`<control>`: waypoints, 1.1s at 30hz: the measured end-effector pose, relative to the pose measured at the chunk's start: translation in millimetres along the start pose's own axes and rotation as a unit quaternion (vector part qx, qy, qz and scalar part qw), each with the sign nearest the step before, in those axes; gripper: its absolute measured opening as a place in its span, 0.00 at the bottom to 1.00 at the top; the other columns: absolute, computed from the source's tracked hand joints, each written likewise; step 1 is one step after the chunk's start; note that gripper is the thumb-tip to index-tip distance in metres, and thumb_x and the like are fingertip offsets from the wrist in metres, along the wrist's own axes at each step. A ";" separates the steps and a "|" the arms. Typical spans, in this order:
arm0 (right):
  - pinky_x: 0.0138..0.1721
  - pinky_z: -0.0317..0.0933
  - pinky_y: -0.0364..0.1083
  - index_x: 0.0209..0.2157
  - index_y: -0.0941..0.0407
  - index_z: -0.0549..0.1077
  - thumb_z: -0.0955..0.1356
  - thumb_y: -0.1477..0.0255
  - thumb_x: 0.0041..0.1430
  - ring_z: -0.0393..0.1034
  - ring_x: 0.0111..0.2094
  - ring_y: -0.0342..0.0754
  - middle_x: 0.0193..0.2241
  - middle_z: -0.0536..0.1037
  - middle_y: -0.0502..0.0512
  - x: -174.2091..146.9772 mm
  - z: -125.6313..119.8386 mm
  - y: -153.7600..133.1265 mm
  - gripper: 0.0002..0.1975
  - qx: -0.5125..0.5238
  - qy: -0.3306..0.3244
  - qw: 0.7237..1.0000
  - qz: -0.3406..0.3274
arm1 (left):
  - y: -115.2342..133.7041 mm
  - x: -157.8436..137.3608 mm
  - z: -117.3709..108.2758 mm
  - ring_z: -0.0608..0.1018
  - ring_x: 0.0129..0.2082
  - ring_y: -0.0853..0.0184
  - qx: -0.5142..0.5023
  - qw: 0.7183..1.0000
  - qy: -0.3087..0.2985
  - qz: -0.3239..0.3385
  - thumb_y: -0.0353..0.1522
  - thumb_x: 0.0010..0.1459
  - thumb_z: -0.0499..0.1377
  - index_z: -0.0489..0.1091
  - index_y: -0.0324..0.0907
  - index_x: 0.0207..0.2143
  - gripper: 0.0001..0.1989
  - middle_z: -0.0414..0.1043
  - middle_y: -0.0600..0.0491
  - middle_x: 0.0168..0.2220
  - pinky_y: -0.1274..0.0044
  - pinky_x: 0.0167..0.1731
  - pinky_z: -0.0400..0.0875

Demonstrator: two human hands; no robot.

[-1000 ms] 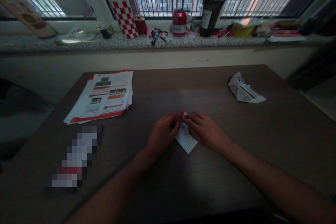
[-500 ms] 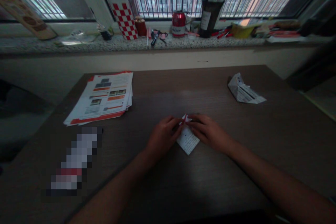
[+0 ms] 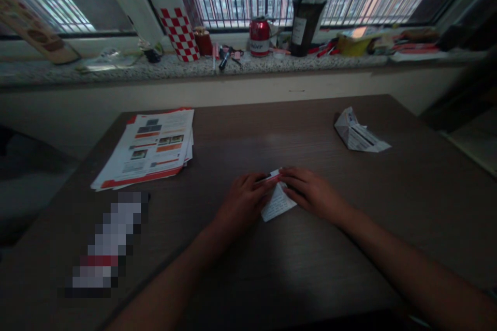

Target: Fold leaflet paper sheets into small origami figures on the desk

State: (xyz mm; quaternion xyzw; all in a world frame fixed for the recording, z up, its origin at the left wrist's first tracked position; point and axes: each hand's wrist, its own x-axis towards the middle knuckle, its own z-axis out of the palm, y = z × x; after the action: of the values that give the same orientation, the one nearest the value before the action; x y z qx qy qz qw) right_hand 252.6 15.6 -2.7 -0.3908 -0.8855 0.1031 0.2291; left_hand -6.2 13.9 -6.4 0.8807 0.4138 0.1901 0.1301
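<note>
Near the middle of the brown table lies a small folded sheet of printed paper [image 3: 278,205], white with a red strip along its upper folds. My left hand [image 3: 245,200] grips its left side, fingers closed on the edge. On the opposite side my right hand [image 3: 310,191] presses its fingertips onto the upper right part. The fingers cover much of the upper folds, so their exact shape is hidden. Farther off at the right stands another folded paper piece [image 3: 359,133], untouched by either hand.
A stack of printed sheets [image 3: 155,150] lies at the table's back left, with a blurred-out object [image 3: 108,240] in front of it. Along the windowsill [image 3: 128,76] stand a checkered bottle [image 3: 179,31], a red can [image 3: 259,36], a dark bag [image 3: 306,26] and a yellow container [image 3: 352,44].
The folded paper has turned between my hands. Its lower corner pointed down before; now a slanted edge faces me. Both hands keep hold, and the camera view has shifted slightly.
</note>
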 end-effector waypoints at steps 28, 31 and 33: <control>0.61 0.67 0.64 0.64 0.54 0.71 0.66 0.61 0.72 0.69 0.63 0.62 0.63 0.73 0.66 0.9 0.4 -3.0 0.24 -0.034 0.002 0.995 0.091 | 8.0 -3.7 10.1 0.57 0.75 0.49 0.102 0.993 -0.048 -0.044 0.42 0.75 0.50 0.56 0.34 0.72 0.30 0.54 0.36 0.74 0.55 0.71 0.57; 0.68 0.59 0.66 0.72 0.56 0.61 0.66 0.56 0.72 0.60 0.70 0.63 0.70 0.66 0.67 -1.3 4.5 -3.1 0.33 -0.041 -0.014 0.996 0.078 | 7.5 -3.5 8.3 0.59 0.74 0.49 0.101 0.992 -0.049 -0.049 0.41 0.73 0.53 0.57 0.35 0.72 0.31 0.55 0.37 0.74 0.55 0.71 0.57; 0.71 0.53 0.65 0.74 0.57 0.57 0.64 0.56 0.73 0.55 0.73 0.61 0.72 0.62 0.66 -3.3 7.7 -3.0 0.36 -0.054 -0.033 0.996 0.067 | 8.2 -3.0 6.1 0.60 0.73 0.49 0.098 0.993 -0.049 -0.053 0.41 0.72 0.55 0.57 0.35 0.72 0.32 0.55 0.37 0.74 0.56 0.71 0.58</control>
State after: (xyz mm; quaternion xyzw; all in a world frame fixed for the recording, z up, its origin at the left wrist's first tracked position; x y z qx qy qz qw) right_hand 248.9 11.1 -9.4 -0.4572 -0.8689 0.0830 0.1706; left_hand 0.3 6.0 -9.3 0.8741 0.4700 0.0985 0.0732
